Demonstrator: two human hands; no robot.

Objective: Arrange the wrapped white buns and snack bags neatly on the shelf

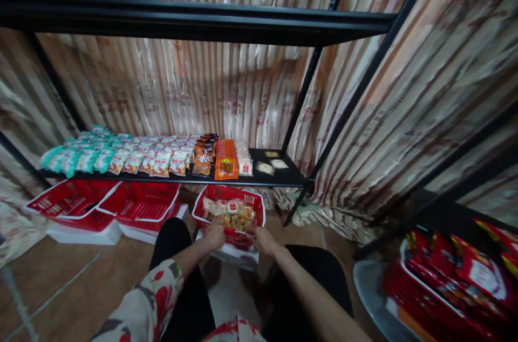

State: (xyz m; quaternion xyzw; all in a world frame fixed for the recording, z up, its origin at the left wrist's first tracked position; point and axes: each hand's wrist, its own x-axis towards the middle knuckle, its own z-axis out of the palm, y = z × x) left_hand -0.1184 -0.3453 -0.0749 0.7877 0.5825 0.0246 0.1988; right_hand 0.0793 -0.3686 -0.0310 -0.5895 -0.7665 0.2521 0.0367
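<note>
A red plastic basket (259, 203) with a white rim stands between my knees, in front of the lower shelf. Several small clear-wrapped snack packets (234, 215), some pale and some yellowish, lie in it. My left hand (214, 236) is closed at the basket's front left corner, its fingertips close to the packets. At the front right corner my right hand (264, 239) is closed on the basket's edge. Fingertips of both hands are partly hidden and a little dim.
On the black lower shelf (283, 176) are rows of teal packets (76, 158), white packets (137, 157), orange packs (226, 161) and a few flat round snacks (265, 168). Two red baskets (141, 204) stand at left on white boxes. Another basket of red packets (429, 288) is at right.
</note>
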